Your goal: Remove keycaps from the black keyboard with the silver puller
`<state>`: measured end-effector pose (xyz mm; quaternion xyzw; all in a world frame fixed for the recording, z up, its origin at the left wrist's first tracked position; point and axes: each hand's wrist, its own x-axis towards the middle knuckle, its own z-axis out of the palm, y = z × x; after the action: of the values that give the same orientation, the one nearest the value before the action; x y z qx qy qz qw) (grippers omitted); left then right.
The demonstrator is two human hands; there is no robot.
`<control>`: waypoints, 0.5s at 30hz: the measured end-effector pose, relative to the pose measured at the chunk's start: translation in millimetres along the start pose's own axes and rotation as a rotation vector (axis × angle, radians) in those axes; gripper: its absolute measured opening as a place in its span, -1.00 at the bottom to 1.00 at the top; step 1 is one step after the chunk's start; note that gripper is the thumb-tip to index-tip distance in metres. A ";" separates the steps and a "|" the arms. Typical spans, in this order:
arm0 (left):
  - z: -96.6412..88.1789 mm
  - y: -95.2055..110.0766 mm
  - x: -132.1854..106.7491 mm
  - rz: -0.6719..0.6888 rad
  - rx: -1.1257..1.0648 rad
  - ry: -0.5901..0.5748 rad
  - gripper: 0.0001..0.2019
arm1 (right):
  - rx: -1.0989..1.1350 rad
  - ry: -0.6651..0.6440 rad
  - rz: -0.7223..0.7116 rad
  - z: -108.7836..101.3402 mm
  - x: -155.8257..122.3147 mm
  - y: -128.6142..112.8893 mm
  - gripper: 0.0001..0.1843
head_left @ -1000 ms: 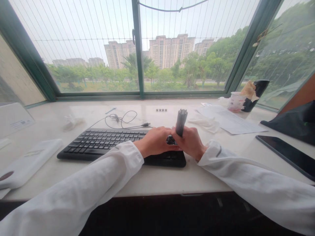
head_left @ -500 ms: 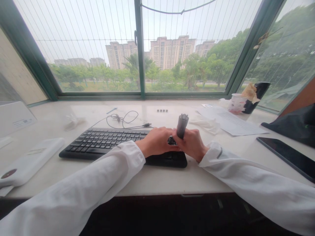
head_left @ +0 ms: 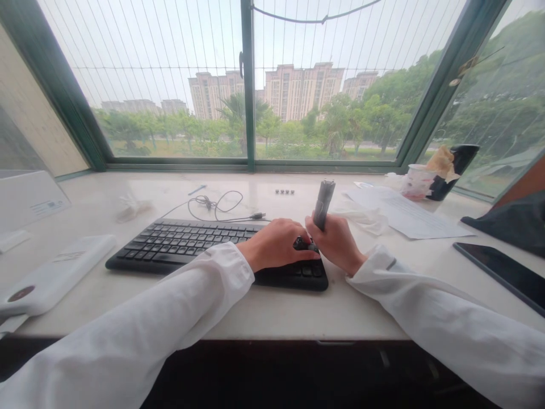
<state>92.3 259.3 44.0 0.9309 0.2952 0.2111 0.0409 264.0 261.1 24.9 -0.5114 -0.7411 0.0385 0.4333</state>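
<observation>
A black corded keyboard (head_left: 170, 241) lies on the white sill. My left hand (head_left: 276, 243) rests over its right part, thumb and fingers apart around the dark keys, fingertips close to my right hand. My right hand (head_left: 338, 241) is closed around a dark grey, thick stick-shaped tool (head_left: 325, 199), its notched top end sticking up and leaning slightly right. The lower end meets the keyboard's right side between the hands, where a small dark piece (head_left: 301, 243) shows; I cannot make out its kind. Several small dark pieces (head_left: 284, 192) stand in a row behind the keyboard.
The keyboard cable (head_left: 221, 207) lies coiled behind it. A white box-like device (head_left: 59, 272) sits at left. To the right are a paper sheet (head_left: 409, 216), a crumpled tissue (head_left: 368, 218), a cup (head_left: 419, 182) and a black phone (head_left: 502, 270). The window stands behind.
My right hand has shifted slightly right with the tool, opening a gap to my left hand where a dark piece now shows. The whole view has shifted a little.
</observation>
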 end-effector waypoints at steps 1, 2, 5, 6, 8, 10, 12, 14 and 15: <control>-0.9 0.4 0.1 0.003 -0.001 -0.003 -0.66 | 0.013 -0.011 0.023 0.0 1.2 0.6 -0.60; -1.4 0.6 0.1 0.006 -0.003 -0.004 -0.66 | 0.028 -0.025 0.047 -0.2 2.2 1.1 -0.60; -1.6 0.4 0.6 0.016 0.004 -0.008 -0.68 | 0.076 -0.079 0.123 -1.3 4.1 1.0 -0.63; -1.4 0.1 0.7 0.019 0.012 -0.012 -0.68 | 0.091 -0.096 0.145 -1.8 4.3 0.3 -0.64; -1.0 -0.7 0.8 0.027 0.028 -0.022 -0.68 | 0.114 -0.136 0.172 -3.6 4.5 -1.7 -0.65; -1.3 -1.6 0.5 0.039 0.030 -0.025 -0.68 | 0.127 -0.173 0.160 -6.6 4.7 -3.6 -0.64; -2.4 -2.7 -0.2 0.058 0.016 -0.024 -0.73 | 0.132 -0.229 0.120 -11.1 5.7 -4.6 -0.62; -4.0 -4.1 -1.2 0.069 -0.013 -0.024 -0.80 | 0.149 -0.314 0.110 -17.1 7.5 -4.7 -0.61; -4.8 -4.8 -1.7 0.071 -0.030 -0.026 -0.82 | 0.172 -0.370 0.128 -20.5 8.7 -4.8 -0.62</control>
<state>86.5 262.1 46.8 0.9427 0.2582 0.2048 0.0512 273.7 257.7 45.3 -0.5027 -0.7681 0.2223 0.3285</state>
